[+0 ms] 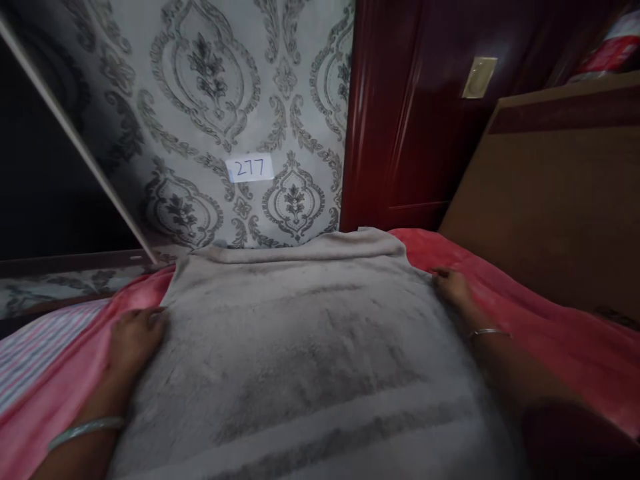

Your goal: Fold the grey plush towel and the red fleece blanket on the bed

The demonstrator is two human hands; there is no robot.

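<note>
Two hands are laid on a grey towel (310,347) that is spread flat over a red bedspread (560,347). Nearest the camera, the towel's lower part runs out of the bottom of the picture, so its near edge and corners cannot be seen. A pale band is woven across it there. The left hand (133,340), with a bangle (85,430) on the wrist, is pressed palm down on the towel's left edge, fingers spread and flat; nothing is pinched or gripped. The right hand (453,287) is set at the right edge, further up, fingers stretched out on the cloth; whether any fabric is caught under the fingertips cannot be told in the dim light. A thin bracelet (490,331) is worn on that wrist.

The towel is judged to be soft, limp and fairly light, with a thick pile that should not slip much on the bedspread. It would sag if lifted by one point, so it is best taken by two corners or along an edge. The far edge looks turned over into a narrow fold, against the wall.

Beyond it, patterned wallpaper (210,93) carries a small label (249,168) marked 277. A dark red door (400,113) and a brown wooden board (555,200) stand to the right. A striped cloth (35,347) lies at the left. The black area at far left is too dark to make out, and the right forearm is lost in shadow.
</note>
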